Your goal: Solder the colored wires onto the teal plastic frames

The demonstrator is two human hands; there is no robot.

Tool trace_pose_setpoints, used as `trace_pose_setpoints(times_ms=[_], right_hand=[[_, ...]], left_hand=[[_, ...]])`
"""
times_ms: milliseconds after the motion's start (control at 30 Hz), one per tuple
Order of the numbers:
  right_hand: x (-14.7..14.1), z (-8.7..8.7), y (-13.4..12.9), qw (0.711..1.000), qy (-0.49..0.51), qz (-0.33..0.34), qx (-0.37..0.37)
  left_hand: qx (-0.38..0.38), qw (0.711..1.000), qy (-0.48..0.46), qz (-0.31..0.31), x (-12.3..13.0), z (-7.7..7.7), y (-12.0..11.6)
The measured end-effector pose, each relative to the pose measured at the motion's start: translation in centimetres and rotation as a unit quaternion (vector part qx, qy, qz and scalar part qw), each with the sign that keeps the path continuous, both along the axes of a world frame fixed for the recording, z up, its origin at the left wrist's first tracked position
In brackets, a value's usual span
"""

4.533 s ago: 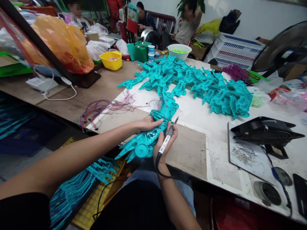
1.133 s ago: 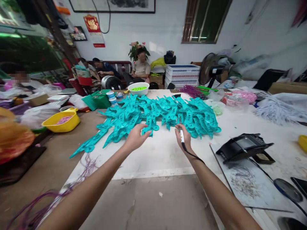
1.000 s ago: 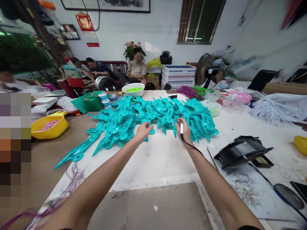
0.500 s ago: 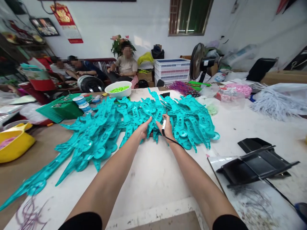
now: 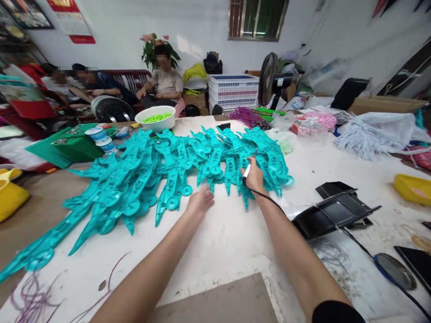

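My right hand [image 5: 255, 177] is closed around a white soldering iron [image 5: 247, 172], a pen-shaped tool with a black cord trailing back along the forearm. Its dark tip points at the right part of a heap of teal plastic pieces [image 5: 114, 188], long and pointed with round discs. My left hand [image 5: 201, 202], somewhat blurred, is over the white table [image 5: 215, 237] just in front of the heap. Its fingers reach forward, with nothing visible in them. The teal pieces overlap in a wide row across the table.
A white bowl of green bits [image 5: 155, 117] and thread spools [image 5: 101, 139] stand behind the heap. Black plastic parts [image 5: 336, 208] lie to the right, near a round dish [image 5: 394, 271]. Purple threads [image 5: 33, 291] lie front left. Several people sit beyond the table.
My left hand has come away from the teal pieces, back toward me. The right hand has moved right along the heap with the soldering iron. The view has swung right.
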State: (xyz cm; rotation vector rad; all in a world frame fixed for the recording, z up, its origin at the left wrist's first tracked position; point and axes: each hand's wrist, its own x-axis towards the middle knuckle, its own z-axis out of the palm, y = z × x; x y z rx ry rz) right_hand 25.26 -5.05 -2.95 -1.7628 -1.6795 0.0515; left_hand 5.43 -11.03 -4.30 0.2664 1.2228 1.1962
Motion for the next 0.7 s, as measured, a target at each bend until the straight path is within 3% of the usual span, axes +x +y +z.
trace_pose_setpoints(times_ms=[100,267,600,700], right_hand=[[-0.2,-0.4,0.0,1.000,0.001,0.020,-0.002],[-0.5,-0.7,0.0,0.999,0.029,0.020,0.003],[1.6,-1.2,1.0,0.996,0.087,-0.001,0.014],[2.1,-1.4,0.8,0.996,0.092,-0.005,0.011]], left_hand=[[-0.013,0.999,-0.049,-0.007,2.4,0.4,-2.1],[-0.044,0.995,-0.082,0.025,5.4,0.9,-2.5],[-0.052,0.990,-0.106,-0.078,9.1,0.9,1.8],[-0.042,0.992,-0.094,-0.076,11.0,0.5,2.6]])
